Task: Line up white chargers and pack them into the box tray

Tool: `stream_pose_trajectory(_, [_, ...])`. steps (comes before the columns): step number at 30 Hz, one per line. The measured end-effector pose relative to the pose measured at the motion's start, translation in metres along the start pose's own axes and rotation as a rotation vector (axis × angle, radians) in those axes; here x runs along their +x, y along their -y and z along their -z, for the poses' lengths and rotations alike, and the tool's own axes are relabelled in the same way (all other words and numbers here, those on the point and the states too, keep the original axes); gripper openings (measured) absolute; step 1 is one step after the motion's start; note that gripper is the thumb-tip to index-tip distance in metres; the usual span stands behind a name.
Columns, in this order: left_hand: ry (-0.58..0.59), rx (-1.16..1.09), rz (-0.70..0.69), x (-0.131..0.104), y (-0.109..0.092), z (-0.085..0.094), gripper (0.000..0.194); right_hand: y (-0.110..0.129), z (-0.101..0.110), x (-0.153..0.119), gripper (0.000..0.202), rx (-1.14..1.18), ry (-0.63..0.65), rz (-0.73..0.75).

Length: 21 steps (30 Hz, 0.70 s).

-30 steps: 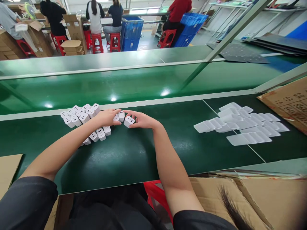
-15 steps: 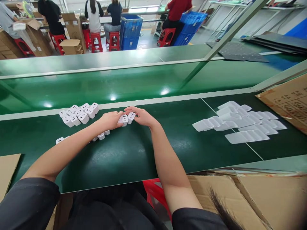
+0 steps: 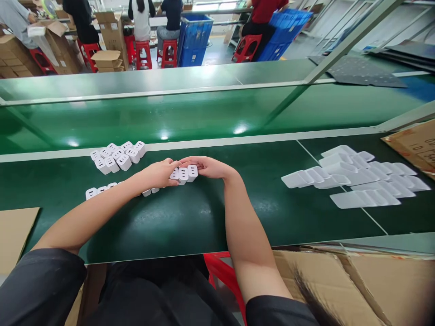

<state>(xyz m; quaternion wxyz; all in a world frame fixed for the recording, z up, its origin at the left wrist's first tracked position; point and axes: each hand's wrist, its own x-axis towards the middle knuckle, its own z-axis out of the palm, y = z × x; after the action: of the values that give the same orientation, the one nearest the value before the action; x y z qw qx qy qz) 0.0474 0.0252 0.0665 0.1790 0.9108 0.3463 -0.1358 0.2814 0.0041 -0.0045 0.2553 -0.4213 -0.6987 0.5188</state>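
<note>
A short row of white two-slot USB chargers point(image 3: 183, 175) is between my hands on the green work surface, three of them showing. My left hand point(image 3: 162, 174) is closed on the row's left end, thumb in front. From the right, my right hand point(image 3: 213, 167) reaches along the back of the row, its fingers pressed against the chargers; some fingertips are hidden. Farther back on the left stands a cluster of similar chargers point(image 3: 117, 156) with their slotted faces up. Another line of chargers point(image 3: 91, 194) runs beneath my left forearm, which hides part of it.
Overlapping translucent white sleeves point(image 3: 367, 176) lie at the right. Beside them leans a cardboard box point(image 3: 416, 147); a cardboard sheet point(image 3: 16, 235) is at the left edge. A metal post point(image 3: 353, 40) slants across the upper right. People sit on red stools beyond the belt.
The chargers between my hands now stand in a straighter row; the rightmost one was tilted before. My right hand has come lower around their back. The whole view has shifted slightly.
</note>
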Motion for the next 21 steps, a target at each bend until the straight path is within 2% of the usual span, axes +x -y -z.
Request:
stream_pose_trajectory(6, [0.04, 0.006, -0.026, -0.023, 0.014, 0.002, 0.08, 0.004, 0.01, -0.009, 0.058, 0.029, 0.028, -0.002])
stream_pose_trajectory(10, [-0.025, 0.136, -0.049, -0.04, 0.023, -0.016, 0.092, 0.022, 0.003, -0.009, 0.053, -0.006, -0.009, 0.068])
stream_pose_trajectory(14, [-0.146, 0.206, 0.055, -0.047, 0.025, -0.041, 0.081, 0.035, -0.021, 0.004, 0.057, -0.31, -0.054, -0.033])
stream_pose_trajectory(16, [-0.171, 0.214, 0.092, -0.048, 0.026, -0.047, 0.073, 0.037, -0.033, 0.011, 0.059, -0.425, -0.027, -0.067])
stream_pose_trajectory(21, [-0.129, 0.193, -0.003, -0.053, 0.034, -0.049, 0.059, 0.038, -0.057, 0.01, 0.053, -0.502, 0.022, 0.015])
